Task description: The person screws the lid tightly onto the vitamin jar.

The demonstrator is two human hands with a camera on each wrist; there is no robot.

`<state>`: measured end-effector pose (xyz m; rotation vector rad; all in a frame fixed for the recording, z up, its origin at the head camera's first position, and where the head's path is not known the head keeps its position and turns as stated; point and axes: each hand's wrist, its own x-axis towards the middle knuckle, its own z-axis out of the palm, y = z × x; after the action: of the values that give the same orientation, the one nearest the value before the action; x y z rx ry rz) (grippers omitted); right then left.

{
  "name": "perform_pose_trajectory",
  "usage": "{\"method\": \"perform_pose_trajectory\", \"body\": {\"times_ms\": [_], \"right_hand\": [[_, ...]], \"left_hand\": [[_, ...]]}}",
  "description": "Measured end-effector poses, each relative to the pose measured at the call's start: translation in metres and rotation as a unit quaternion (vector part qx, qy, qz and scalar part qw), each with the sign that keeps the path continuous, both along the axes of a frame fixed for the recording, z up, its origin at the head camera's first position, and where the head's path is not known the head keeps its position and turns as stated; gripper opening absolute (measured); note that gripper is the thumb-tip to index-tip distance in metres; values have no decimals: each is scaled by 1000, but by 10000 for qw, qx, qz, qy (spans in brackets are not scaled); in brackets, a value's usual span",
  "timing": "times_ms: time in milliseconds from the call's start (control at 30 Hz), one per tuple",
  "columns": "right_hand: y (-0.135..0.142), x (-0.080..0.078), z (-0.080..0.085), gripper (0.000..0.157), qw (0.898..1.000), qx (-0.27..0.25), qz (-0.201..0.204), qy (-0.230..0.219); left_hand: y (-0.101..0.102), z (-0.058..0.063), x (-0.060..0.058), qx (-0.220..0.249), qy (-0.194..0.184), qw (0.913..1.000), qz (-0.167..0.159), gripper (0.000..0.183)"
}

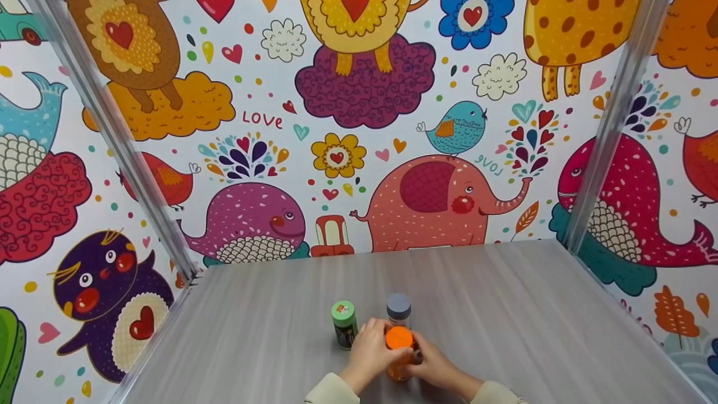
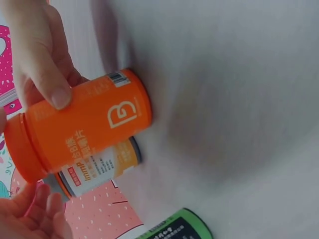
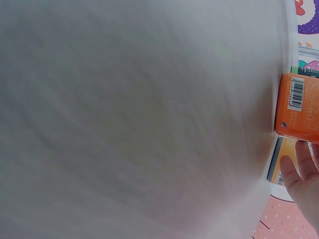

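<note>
An orange bottle (image 1: 399,338) with an orange cap stands between both hands at the near middle of the table. My left hand (image 1: 369,349) grips it round the cap, thumb in front and fingers behind. Lower down, my right hand (image 1: 438,365) holds the body, its thumb (image 2: 54,89) lying along the orange side in the left wrist view. Just behind stands a grey-capped bottle (image 1: 399,306), partly hidden; its white and orange label (image 2: 97,172) shows in the left wrist view. To the left is a black bottle with a green lid (image 1: 343,314), close to the left fingers.
The grey wood-grain table (image 1: 252,325) reaches back to a wall with printed cartoon animals (image 1: 437,207). Metal posts (image 1: 611,123) rise at both back corners.
</note>
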<state>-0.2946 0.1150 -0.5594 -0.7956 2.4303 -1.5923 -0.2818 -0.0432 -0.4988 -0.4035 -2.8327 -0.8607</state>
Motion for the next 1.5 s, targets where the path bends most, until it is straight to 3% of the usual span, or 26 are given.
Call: {"method": "perform_pose_trajectory", "body": {"times_ms": [367, 633, 733, 933, 1067, 1300, 1500], "right_hand": [[3, -3, -6, 61, 9994, 124, -38, 332], [4, -2, -6, 64, 9991, 142, -92, 397], [4, -2, -5, 64, 9992, 151, -91, 345], [3, -3, -5, 62, 9996, 153, -2, 219], [2, -3, -5, 62, 9998, 166, -22, 141], [1, -2, -5, 62, 9998, 208, -36, 50], [1, 2, 2, 59, 9999, 139, -33, 56]], "left_hand": [[-5, 4, -1, -287, 107, 9964, -786, 46], [-11, 6, -3, -530, 77, 9898, -1319, 51], [-10, 5, -2, -478, -52, 9916, -1197, 59], [-3, 0, 1, -252, -273, 9988, -304, 73], [2, -3, 1, 20, -388, 9992, -18, 71], [1, -1, 2, 203, -382, 9991, -27, 59], [-2, -3, 1, 10, -56, 9994, -341, 54]]}}
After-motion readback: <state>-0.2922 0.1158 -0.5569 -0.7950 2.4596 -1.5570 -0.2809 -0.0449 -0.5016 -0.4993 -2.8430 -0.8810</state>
